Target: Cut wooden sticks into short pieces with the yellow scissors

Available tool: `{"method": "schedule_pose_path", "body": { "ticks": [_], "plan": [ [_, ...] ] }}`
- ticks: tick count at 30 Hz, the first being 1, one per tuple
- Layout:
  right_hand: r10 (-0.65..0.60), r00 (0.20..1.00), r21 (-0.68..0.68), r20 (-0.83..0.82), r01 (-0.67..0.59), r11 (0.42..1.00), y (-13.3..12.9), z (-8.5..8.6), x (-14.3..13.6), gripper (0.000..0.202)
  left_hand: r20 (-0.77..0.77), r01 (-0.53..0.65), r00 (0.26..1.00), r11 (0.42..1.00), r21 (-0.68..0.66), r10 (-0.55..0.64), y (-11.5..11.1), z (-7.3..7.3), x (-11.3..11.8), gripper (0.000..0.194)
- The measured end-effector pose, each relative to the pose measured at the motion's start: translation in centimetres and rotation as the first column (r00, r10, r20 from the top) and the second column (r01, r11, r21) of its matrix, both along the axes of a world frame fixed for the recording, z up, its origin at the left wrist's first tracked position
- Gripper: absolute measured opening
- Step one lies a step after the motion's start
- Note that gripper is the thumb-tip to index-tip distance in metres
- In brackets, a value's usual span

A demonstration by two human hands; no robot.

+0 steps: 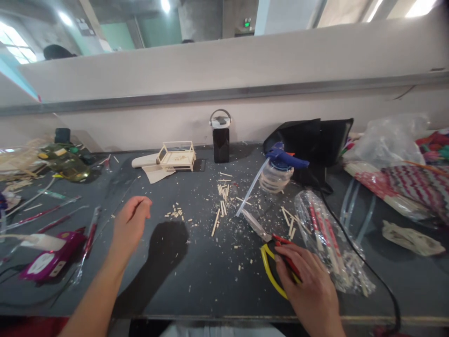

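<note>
My right hand point(310, 285) is closed around the handles of a pair of scissors point(268, 243), one red and one yellow. Their silver blades point up and to the left, low over the table. My left hand point(131, 220) hovers over the left part of the table, its fingers curled in; whatever they may hold is hidden. Between the hands lie short cut wooden sticks point(223, 193) and tiny cut pieces point(177, 213). Farther back stands a small model bed frame of pale wood point(177, 156), partly over a curled pale sheet point(150, 168).
A blue glue gun point(286, 157) rests on a clear jar point(275, 178), beside a black bag point(312, 140). A black bottle point(220, 142) stands by the wall. Wrapped red-and-white sticks point(326, 229) and a cable point(354, 252) lie at right, a purple power strip point(52, 255) at left.
</note>
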State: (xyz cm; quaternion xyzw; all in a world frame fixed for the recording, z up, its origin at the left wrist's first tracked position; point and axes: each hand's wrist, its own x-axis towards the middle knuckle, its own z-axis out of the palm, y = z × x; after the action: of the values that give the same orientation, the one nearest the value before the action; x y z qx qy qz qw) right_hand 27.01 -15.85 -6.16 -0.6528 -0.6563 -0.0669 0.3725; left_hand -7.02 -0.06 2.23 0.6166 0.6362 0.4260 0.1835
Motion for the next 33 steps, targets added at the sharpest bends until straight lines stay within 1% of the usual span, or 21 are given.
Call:
{"method": "schedule_pose_path", "body": {
  "ticks": [3,5,7,9,12,14,17,18,20,22,24,25,26,27,30,31,33],
  "plan": [
    [0.003,1.000,0.009,0.005,-0.003,1.000,0.0,-0.1,0.1,0.014,-0.097,-0.030,0.995,0.999,-0.022,0.028,-0.1,-0.5,-1.2,0.026],
    [0.004,1.000,0.005,0.000,-0.004,1.000,0.0,-0.1,0.1,0.014,-0.230,-0.027,0.973,0.995,-0.098,0.004,0.0,-1.2,-1.8,0.029],
    [0.005,1.000,-0.009,-0.002,-0.005,1.000,0.0,-0.1,0.0,0.015,-0.366,0.011,0.928,0.986,-0.165,-0.071,0.0,-1.9,-2.0,0.030],
    [0.007,1.000,-0.019,-0.003,-0.007,1.000,0.1,-0.2,0.0,0.015,-0.441,0.101,0.881,0.978,-0.180,-0.172,-0.1,-2.8,-1.7,0.027],
    [0.009,1.000,-0.025,-0.009,-0.009,1.000,0.1,-0.2,0.1,0.016,-0.454,0.232,0.847,0.961,-0.152,-0.276,-0.9,-3.9,-0.5,0.027],
    [0.008,1.000,-0.023,-0.010,-0.008,1.000,0.0,-0.1,0.1,0.015,-0.417,0.281,0.850,0.946,-0.161,-0.323,-1.6,-4.1,0.5,0.027],
    [0.008,1.000,-0.023,-0.011,-0.008,1.000,0.0,-0.1,0.1,0.015,-0.328,0.320,0.874,0.932,-0.170,-0.360,-2.5,-3.4,1.6,0.027],
    [0.006,1.000,-0.026,-0.011,-0.006,1.000,-0.1,0.0,0.1,0.015,-0.316,0.313,0.884,0.938,-0.146,-0.344,-2.6,-3.0,1.8,0.026],
    [0.003,1.000,-0.026,-0.011,-0.004,1.000,-0.1,0.0,0.0,0.015,-0.329,0.257,0.906,0.963,-0.077,-0.267,-2.4,-2.0,1.5,0.025],
    [0.002,1.000,-0.021,-0.011,-0.002,1.000,0.0,0.0,-0.1,0.014,-0.373,0.162,0.913,0.986,-0.045,-0.167,-1.8,-1.1,0.4,0.026],
    [0.000,1.000,-0.011,-0.013,0.000,1.000,0.0,0.0,-0.1,0.014,-0.454,0.065,0.887,0.996,-0.064,-0.087,-0.7,-0.4,-1.5,0.026],
    [0.000,1.000,-0.009,-0.014,0.000,1.000,0.0,0.0,-0.1,0.013,-0.524,0.013,0.851,0.998,-0.061,-0.043,0.0,-0.1,-2.7,0.026],
    [-0.001,1.000,-0.007,-0.014,0.000,1.000,0.0,0.0,-0.1,0.013,-0.606,-0.027,0.795,0.998,-0.062,-0.016,0.8,0.1,-3.9,0.025],
    [0.000,1.000,-0.004,-0.012,0.000,1.000,0.0,0.0,-0.1,0.013,-0.639,-0.039,0.769,0.997,-0.070,-0.015,1.5,0.1,-5.2,0.022],
    [0.003,1.000,-0.005,-0.010,-0.003,1.000,-0.1,0.0,-0.1,0.013,-0.685,-0.093,0.729,0.993,-0.075,0.017,3.5,-0.3,-8.6,0.014],
    [0.003,1.000,-0.006,-0.011,-0.003,1.000,-0.1,0.0,-0.1,0.013,-0.695,-0.112,0.718,0.991,-0.075,0.028,3.9,-0.6,-9.4,0.012],
    [0.002,1.000,-0.012,-0.015,-0.002,1.000,0.0,0.0,-0.1,0.013,-0.709,-0.101,0.705,0.991,-0.091,0.007,4.4,-1.4,-10.4,0.013]
  ]
}}
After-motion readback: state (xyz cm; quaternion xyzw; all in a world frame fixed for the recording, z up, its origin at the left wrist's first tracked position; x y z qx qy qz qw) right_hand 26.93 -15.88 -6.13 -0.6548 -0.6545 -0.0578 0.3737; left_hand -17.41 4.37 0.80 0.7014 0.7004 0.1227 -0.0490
